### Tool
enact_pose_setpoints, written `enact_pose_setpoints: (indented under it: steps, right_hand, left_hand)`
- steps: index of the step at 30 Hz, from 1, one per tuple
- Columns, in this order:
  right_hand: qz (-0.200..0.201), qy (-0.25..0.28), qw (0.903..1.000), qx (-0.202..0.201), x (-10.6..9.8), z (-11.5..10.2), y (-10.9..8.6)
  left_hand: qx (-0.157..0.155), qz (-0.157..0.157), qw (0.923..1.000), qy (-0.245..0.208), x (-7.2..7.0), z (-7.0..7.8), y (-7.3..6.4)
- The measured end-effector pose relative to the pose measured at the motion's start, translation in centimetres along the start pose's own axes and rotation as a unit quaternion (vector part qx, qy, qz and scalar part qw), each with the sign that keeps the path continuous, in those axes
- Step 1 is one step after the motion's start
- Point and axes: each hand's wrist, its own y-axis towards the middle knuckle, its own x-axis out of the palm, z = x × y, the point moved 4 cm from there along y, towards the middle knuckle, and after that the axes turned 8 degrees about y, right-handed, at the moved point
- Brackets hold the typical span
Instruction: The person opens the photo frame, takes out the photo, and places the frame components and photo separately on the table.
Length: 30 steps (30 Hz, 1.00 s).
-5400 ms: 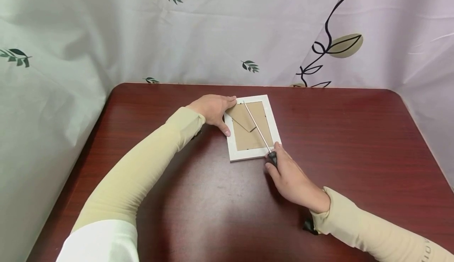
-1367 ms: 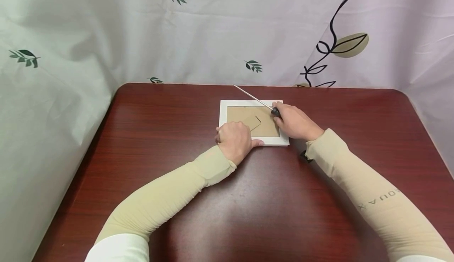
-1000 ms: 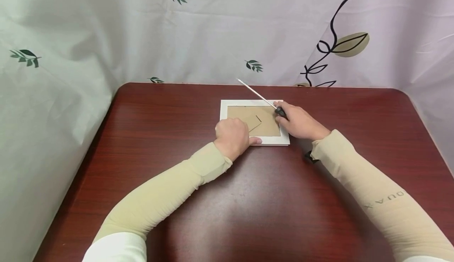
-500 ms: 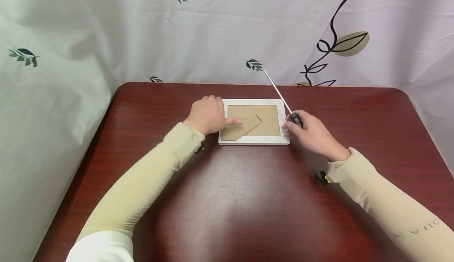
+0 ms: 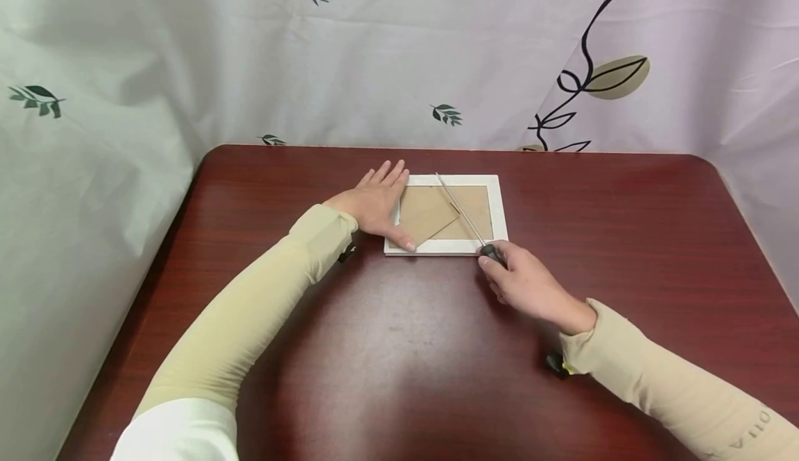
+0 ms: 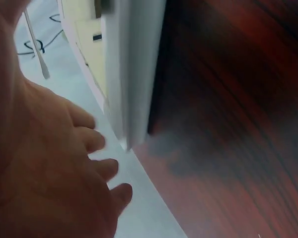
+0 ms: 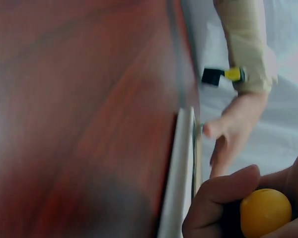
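Note:
A white picture frame [image 5: 495, 204] lies back side up on the table, its long side running left to right. Its tan backing board [image 5: 427, 201] carries a slanted stand flap. My left hand [image 5: 373, 204] is at the frame's left end, fingers spread and thumb over the lower left corner. My right hand [image 5: 524, 277] grips a screwdriver [image 5: 465, 215] by its dark handle near the front edge. The thin metal shaft crosses above the backing, its tip by the far rim. In the right wrist view, the handle's yellow end [image 7: 265, 212] shows inside the curled fingers.
The dark red-brown wooden table [image 5: 387, 350] has rounded far corners. A white curtain [image 5: 374, 52] with leaf prints hangs directly behind its far edge. Small dark devices [image 5: 555, 364] sit at the wrists under the sleeves.
The frame has been turned from upright to sideways. My left hand has shifted to its left end and spread its fingers. The screwdriver has swung from beyond the frame back over it.

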Motion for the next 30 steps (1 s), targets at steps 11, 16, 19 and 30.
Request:
enact_pose_setpoints:
  steps: [11, 16, 19, 30]
  right_hand:
    - [-0.024, 0.090, 0.9952, 0.029, 2.4, 0.5, -0.5]
    - [-0.025, 0.117, 0.9919, 0.043, 2.9, 0.8, -0.2]
    - [-0.027, 0.133, 0.9895, 0.050, 3.2, 1.0, 0.0]
    - [-0.041, 0.208, 0.9747, 0.070, 4.3, 1.2, 0.4]
  left_hand:
    - [-0.021, -0.031, 0.9987, 0.034, 0.0, 0.9, 0.2]
    - [-0.031, -0.044, 0.9978, 0.038, -0.2, 1.1, 0.4]
    - [-0.039, -0.049, 0.9972, 0.042, -0.3, 1.2, 0.5]
    - [-0.058, -0.057, 0.9956, 0.047, -0.6, 1.3, 0.5]
